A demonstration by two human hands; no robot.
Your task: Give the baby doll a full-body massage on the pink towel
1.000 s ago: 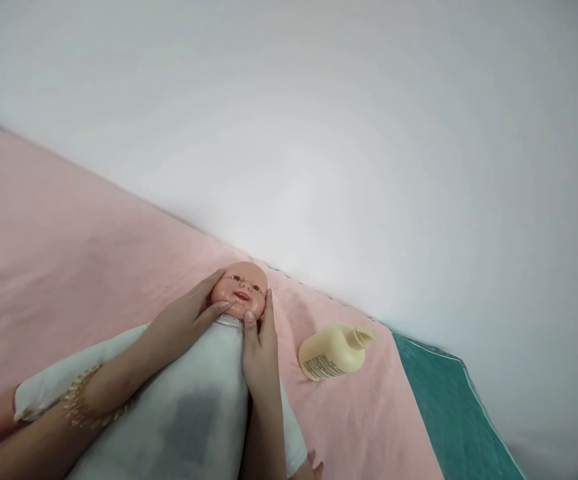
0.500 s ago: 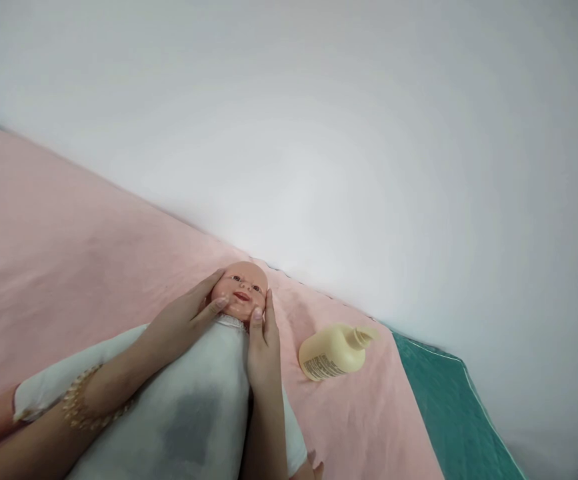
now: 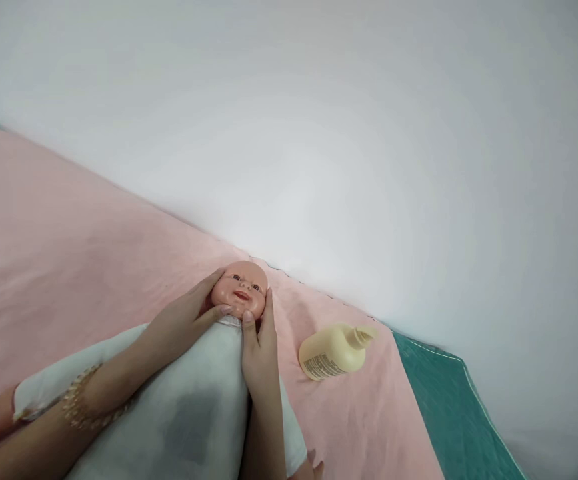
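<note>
A baby doll (image 3: pixel 203 393) in a white cloth body lies on its back, its plastic face turned up. My left hand (image 3: pixel 181 327), with a beaded bracelet on the wrist, cups one side of the doll's head (image 3: pixel 243 280); its thumb rests beside the chin. On the other side, my right hand (image 3: pixel 260 347) holds the cheek and jaw, thumb tip at the chin. Fingers of both hands run along the sides of the head and are partly hidden behind it.
A pale yellow pump bottle (image 3: pixel 333 352) stands on the pink sheet (image 3: pixel 93 247), right of the doll. Behind runs a white wall (image 3: pixel 309 147). Green padded material (image 3: pixel 443 387) shows past the sheet's right edge.
Both thumbs have slid down the doll's face from the cheeks to the chin. My right hand has shifted slightly left. The doll and bottle stay where they were.
</note>
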